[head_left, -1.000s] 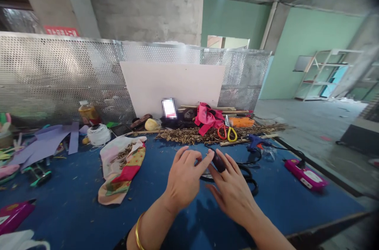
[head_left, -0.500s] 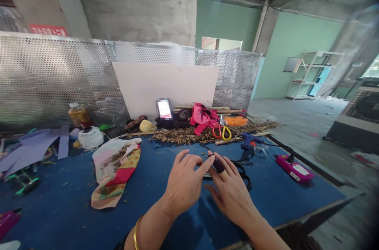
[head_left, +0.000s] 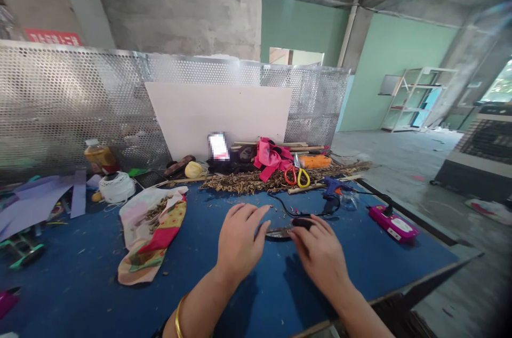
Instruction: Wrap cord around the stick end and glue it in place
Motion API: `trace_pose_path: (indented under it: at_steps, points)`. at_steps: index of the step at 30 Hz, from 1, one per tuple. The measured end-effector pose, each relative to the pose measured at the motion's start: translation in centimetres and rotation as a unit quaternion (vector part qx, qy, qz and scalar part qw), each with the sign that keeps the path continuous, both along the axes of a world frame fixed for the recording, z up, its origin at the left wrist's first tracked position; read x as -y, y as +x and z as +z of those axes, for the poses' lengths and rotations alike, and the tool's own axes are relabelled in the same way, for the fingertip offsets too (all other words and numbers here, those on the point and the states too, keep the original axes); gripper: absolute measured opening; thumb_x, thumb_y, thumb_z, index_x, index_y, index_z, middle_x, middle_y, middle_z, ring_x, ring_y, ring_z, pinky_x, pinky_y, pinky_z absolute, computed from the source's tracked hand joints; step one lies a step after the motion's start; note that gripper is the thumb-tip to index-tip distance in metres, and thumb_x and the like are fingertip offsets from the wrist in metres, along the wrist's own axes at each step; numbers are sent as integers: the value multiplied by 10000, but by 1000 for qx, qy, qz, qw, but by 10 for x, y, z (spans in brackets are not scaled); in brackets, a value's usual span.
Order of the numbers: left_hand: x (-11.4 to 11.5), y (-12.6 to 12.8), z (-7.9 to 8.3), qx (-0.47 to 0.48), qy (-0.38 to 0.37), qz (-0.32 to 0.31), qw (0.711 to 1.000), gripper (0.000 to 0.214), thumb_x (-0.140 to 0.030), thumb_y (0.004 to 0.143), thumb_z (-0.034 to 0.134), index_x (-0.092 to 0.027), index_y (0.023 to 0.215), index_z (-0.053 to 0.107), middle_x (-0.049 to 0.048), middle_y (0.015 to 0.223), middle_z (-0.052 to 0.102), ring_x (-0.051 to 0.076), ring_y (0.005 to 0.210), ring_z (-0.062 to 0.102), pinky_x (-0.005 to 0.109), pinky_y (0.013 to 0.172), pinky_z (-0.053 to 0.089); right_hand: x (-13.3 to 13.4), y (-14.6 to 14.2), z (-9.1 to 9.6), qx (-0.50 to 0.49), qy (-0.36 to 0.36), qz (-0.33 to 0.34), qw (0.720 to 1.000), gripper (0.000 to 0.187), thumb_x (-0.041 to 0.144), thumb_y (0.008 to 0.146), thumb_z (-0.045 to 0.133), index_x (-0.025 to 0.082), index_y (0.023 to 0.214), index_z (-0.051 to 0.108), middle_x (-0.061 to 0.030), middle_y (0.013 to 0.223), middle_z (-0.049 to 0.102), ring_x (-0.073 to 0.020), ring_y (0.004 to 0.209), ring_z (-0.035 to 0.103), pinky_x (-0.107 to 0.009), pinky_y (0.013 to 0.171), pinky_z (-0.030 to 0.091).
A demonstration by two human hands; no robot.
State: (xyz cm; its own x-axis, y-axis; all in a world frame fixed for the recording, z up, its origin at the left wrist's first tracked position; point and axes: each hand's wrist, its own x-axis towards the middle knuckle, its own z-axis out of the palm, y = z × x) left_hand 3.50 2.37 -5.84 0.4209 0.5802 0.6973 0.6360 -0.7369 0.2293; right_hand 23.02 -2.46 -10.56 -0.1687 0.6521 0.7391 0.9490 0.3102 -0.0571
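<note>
My left hand (head_left: 243,236) hovers over the blue table with its fingers stretched and the thumb apart; nothing shows in it. To its right, my right hand (head_left: 320,255) has thumb and fingertips pinched together. Whatever is between them is too small to make out. A dark covering (head_left: 303,223) sits around one of its fingers. Behind and between the hands lies a dark, curved-edged object (head_left: 278,234), partly hidden by them. Small crumbs are scattered beyond it. Left of my left hand, a patchwork cloth (head_left: 166,231) carries a pile of dried brown bits (head_left: 159,211).
A bundle of dried stalks (head_left: 236,182) runs along the back, with scissors (head_left: 296,175) and pink fabric (head_left: 272,157) on it. A blue glue gun (head_left: 334,187) and a magenta power strip (head_left: 394,225) lie right. White string (head_left: 117,187) and purple sheets (head_left: 36,202) are left.
My hands, which were close together with fingertips nearly meeting, have moved apart. My right hand has gone rightward and its thumb and fingers have closed into a pinch. The view has shifted slightly.
</note>
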Motion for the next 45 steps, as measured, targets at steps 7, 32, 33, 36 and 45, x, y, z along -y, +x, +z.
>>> trace_pose_path:
  at_steps: [7,32,33,36,45]
  points:
    - [-1,5,-10,18,-142,49,989,209,-187,833,569,-227,996,693,14,847,684,174,766,631,330,752,488,-2,54,-10,73,-173,-45,981,367,72,803,502,145,1140,627,-89,892,698,-236,867,639,-391,856,480]
    - [-12,-2,-10,234,-240,91,938,259,-321,860,489,-244,1015,682,9,966,681,155,797,630,282,737,484,-6,56,3,-380,-312,111,864,539,223,784,560,222,1320,501,-73,1113,658,-159,776,623,-276,653,515]
    - [-14,-2,-11,245,-255,95,931,265,-337,851,495,-243,1012,684,11,973,686,159,790,635,292,752,486,-4,55,6,-502,-294,163,797,543,269,783,613,228,1313,501,-64,1064,666,-123,651,579,-242,548,485]
    - [-16,-2,-12,254,-310,90,912,289,-373,823,508,-235,1001,689,18,980,697,170,761,644,305,737,495,4,55,19,-735,-234,327,547,578,400,740,732,263,1266,535,-19,935,656,-34,478,395,-152,404,371]
    - [-13,0,-13,241,-368,60,896,334,-421,791,514,-232,998,696,22,912,698,177,720,632,288,675,495,19,62,50,-825,-96,400,388,579,536,705,738,256,1190,592,-1,937,673,-7,434,361,-110,370,401]
